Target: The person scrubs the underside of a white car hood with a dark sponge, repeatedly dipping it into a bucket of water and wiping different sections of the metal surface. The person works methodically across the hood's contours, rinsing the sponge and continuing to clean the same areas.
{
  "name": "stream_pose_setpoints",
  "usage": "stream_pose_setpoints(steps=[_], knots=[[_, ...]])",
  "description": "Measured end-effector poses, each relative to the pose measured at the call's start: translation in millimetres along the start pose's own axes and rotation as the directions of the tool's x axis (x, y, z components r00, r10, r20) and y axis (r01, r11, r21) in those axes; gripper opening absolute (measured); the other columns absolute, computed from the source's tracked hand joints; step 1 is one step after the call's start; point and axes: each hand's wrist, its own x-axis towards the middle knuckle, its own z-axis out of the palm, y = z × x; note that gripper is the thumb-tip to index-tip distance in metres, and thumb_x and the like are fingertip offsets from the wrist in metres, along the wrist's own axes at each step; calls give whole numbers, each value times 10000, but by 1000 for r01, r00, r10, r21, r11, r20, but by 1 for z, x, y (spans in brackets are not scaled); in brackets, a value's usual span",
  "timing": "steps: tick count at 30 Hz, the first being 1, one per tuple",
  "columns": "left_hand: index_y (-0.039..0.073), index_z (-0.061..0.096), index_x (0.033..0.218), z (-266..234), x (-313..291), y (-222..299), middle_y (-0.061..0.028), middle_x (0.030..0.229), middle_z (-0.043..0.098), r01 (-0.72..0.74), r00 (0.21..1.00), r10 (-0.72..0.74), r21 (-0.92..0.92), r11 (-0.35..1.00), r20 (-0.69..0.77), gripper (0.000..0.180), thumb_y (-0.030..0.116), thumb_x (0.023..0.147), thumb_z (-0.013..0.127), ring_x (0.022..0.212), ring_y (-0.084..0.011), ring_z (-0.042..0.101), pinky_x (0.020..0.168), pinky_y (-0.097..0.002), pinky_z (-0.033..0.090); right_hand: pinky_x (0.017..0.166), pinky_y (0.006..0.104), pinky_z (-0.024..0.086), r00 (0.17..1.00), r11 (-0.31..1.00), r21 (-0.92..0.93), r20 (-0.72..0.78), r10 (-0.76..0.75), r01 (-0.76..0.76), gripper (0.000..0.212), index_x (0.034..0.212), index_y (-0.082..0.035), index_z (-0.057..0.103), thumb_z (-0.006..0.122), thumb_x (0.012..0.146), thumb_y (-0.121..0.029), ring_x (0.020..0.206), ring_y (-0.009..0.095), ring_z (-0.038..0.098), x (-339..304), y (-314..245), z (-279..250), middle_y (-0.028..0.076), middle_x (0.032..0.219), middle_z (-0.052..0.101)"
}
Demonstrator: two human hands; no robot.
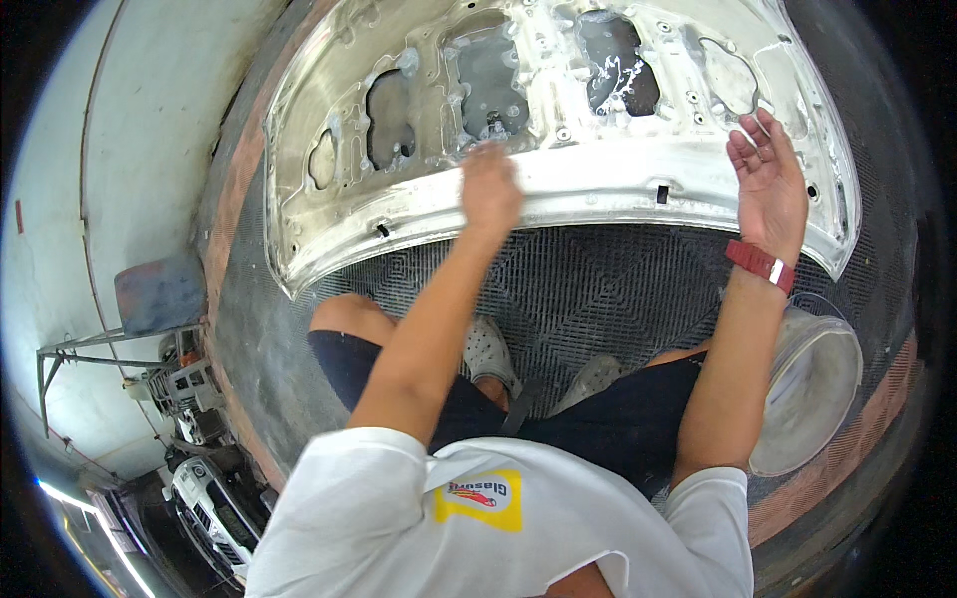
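In the head view, a pale metal hood panel lies on the dark ribbed floor mat, its long curved near edge facing the person, with wet, foamy patches around its cutouts. The left hand is over the panel's near border, left of middle; it is blurred, and whether its grip is apart or together cannot be told. The right hand is above the near right corner, grip apart, fingers loosely bent. A whitish bucket stands beyond that corner, nearer the person.
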Motion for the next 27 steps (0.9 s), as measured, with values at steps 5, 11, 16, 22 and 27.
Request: stream_pose_setpoints(steps=[5, 11, 16, 22, 27], knots=[[21, 616, 1465, -23, 25, 13, -175, 1546, 602, -292, 941, 323, -237, 926, 101, 469, 294, 1104, 493, 1461, -313, 535, 1264, -484, 359, 986, 382, 558, 998, 998, 20, 6, 63, -63, 374, 1317, 49, 624, 645, 1082, -241, 1036, 255, 689, -1, 0, 4, 169, 1179, 707], [-38, 562, 1499, -13, 30, 12, -258, 1601, 516, -165, 967, 132, 137, 977, 219, 516, 287, 1120, 434, 1540, -436, 411, 1301, -495, 287, 1020, 378, 552, 998, 998, 0, 10, 67, -67, 394, 1364, 27, 624, 646, 1089, -253, 1075, 228, 677, -7, 8, 10, 151, 1218, 702], [63, 306, 1689, -10, 44, 53, -233, 1723, 340, -186, 940, 203, -86, 979, 274, 603, 348, 1159, 333, 1604, -395, 315, 1328, -459, 246, 972, 371, 557, 995, 996, -15, 56, 87, -86, 380, 1316, 54, 631, 629, 1089, -250, 1019, 248, 696, -8, 13, 26, 169, 1174, 716], [148, 518, 1599, -61, 25, -73, -132, 1650, 497, -223, 962, 132, 409, 885, 238, 501, 337, 1155, 382, 1543, -370, 430, 1299, -468, 327, 969, 368, 557, 998, 998, -32, 33, 56, -54, 388, 1319, 53, 631, 635, 1086, -258, 1021, 243, 694, -4, 11, 15, 164, 1172, 713], [149, 518, 1595, -53, 22, -29, -114, 1655, 494, -104, 939, 119, -63, 993, 324, 501, 346, 1163, 361, 1546, -311, 440, 1314, -456, 305, 975, 370, 554, 998, 998, -37, 17, 55, -54, 386, 1318, 47, 632, 630, 1088, -263, 1017, 237, 685, 0, 11, 15, 158, 1167, 708]])
